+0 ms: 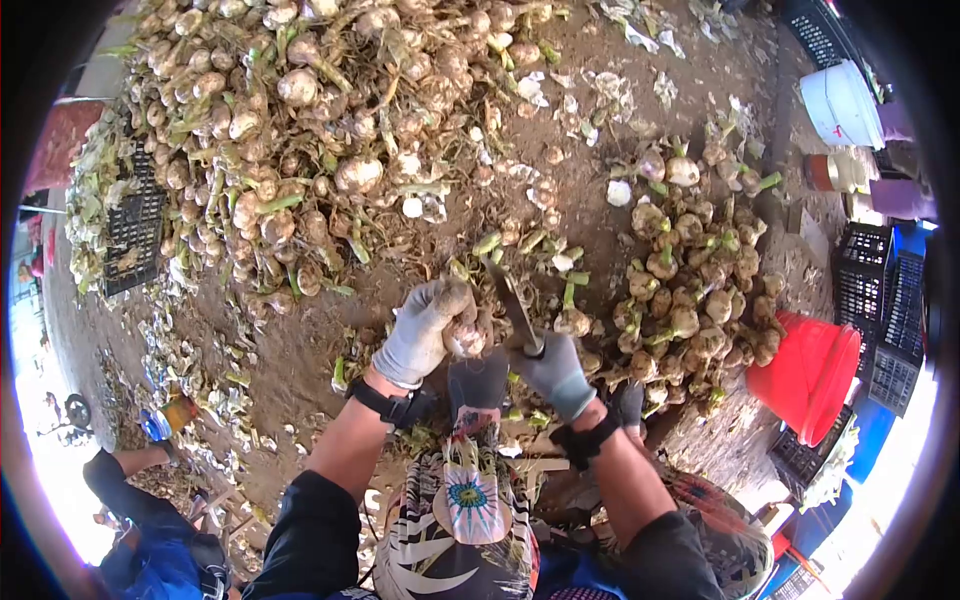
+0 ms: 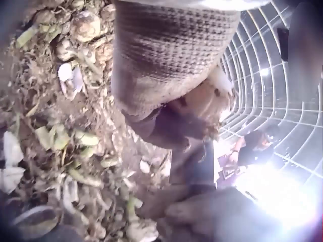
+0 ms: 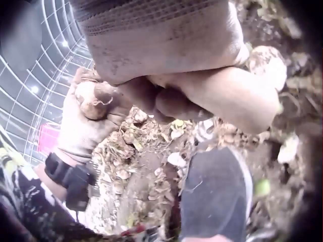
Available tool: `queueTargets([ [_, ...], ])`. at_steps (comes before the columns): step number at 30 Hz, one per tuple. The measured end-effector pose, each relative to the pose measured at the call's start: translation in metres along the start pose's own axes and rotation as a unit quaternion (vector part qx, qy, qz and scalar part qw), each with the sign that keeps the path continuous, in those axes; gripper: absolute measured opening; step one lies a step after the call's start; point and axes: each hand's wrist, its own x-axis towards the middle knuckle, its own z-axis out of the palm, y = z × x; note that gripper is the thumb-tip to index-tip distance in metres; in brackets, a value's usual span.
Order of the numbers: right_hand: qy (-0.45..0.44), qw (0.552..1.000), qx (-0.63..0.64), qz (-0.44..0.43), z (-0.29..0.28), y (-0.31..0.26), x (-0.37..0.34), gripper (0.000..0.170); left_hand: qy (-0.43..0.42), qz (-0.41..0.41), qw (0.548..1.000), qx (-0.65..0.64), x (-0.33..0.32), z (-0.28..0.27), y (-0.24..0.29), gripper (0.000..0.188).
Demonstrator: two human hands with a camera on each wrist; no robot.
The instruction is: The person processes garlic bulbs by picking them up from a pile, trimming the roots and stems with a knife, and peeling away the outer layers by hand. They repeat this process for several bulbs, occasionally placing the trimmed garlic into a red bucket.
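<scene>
In the head view the gloved left hand [image 1: 426, 328] grips a garlic bulb [image 1: 466, 338], its roots toward the right hand. The same bulb [image 2: 209, 101] shows under the left glove [image 2: 166, 55] in the left wrist view. The gloved right hand [image 1: 556, 374] holds a knife [image 1: 514, 306] by its handle, blade pointing up and away, just right of the bulb and apart from it. In the right wrist view the right glove [image 3: 166, 50] has curled fingers and the knife cannot be made out; the bulb [image 3: 92, 100] lies in the left palm beyond.
A large heap of garlic with stalks [image 1: 300, 90] spreads at the upper left; a smaller pile of bulbs [image 1: 700, 300] lies right. Beside it stand a red bucket [image 1: 805, 375], a white bucket [image 1: 842, 105] and black crates [image 1: 862, 260]. Another person [image 1: 160, 530] sits lower left.
</scene>
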Motion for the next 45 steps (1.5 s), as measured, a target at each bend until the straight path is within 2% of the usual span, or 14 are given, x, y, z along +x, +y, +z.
queueTargets([
  [4, 0.042, 0.998, 0.055, -0.007, 0.01, 0.03, -0.013, 0.013, 0.078, -0.025, 0.984, 0.16, -0.006, 0.022, -0.009, 0.042],
  [6, 0.007, 0.981, -0.168, 0.093, 0.005, 0.052, -0.014, 0.025, -0.094, -0.006, 0.995, -0.039, -0.007, 0.041, -0.004, 0.035],
  [8, 0.018, 0.942, -0.312, 0.124, 0.015, 0.104, -0.028, 0.03, -0.223, 0.087, 0.964, 0.115, -0.007, 0.084, 0.018, 0.034],
  [12, 0.01, 0.978, -0.119, 0.169, 0.019, 0.082, -0.032, 0.035, -0.072, -0.039, 0.972, 0.222, 0.038, 0.1, 0.007, 0.03],
  [14, 0.079, 0.967, -0.22, -0.103, 0.053, 0.193, 0.01, 0.037, -0.198, 0.224, 0.797, 0.524, 0.043, 0.136, -0.004, 0.044],
  [17, 0.095, 0.976, -0.186, -0.061, 0.044, 0.169, 0.017, 0.041, -0.285, 0.228, 0.767, 0.528, 0.036, 0.168, 0.017, 0.059],
  [20, 0.071, 0.983, -0.101, 0.135, -0.005, 0.053, -0.02, 0.042, -0.001, 0.241, 0.685, 0.688, 0.049, 0.124, 0.077, 0.054],
  [23, 0.103, 0.981, -0.041, 0.16, -0.016, 0.045, -0.021, 0.039, 0.243, 0.163, 0.32, 0.901, 0.084, -0.007, 0.128, 0.067],
  [24, 0.11, 0.982, -0.04, 0.15, -0.014, 0.048, -0.019, 0.037, 0.22, 0.12, 0.367, 0.896, 0.077, -0.027, 0.141, 0.066],
  [25, 0.117, 0.983, -0.04, 0.138, -0.013, 0.049, -0.016, 0.036, 0.218, 0.086, 0.292, 0.927, 0.07, -0.015, 0.143, 0.064],
  [30, 0.088, 0.984, 0.095, 0.12, -0.009, 0.019, -0.009, 0.022, 0.214, 0.136, 0.325, 0.911, 0.076, -0.035, 0.144, 0.059],
  [40, 0.05, 0.954, 0.293, 0.036, -0.001, -0.03, 0.016, 0.037, 0.117, 0.116, 0.816, 0.554, 0.005, 0.045, 0.007, 0.066],
  [42, 0.087, 0.872, 0.48, 0.033, -0.003, -0.039, 0.013, 0.025, 0.079, 0.15, 0.78, 0.602, -0.002, 0.037, -0.006, 0.062],
  [45, 0.081, 0.902, 0.421, 0.055, -0.009, -0.027, 0.007, 0.019, 0.008, 0.184, 0.698, 0.692, -0.002, 0.042, 0.005, 0.058],
])
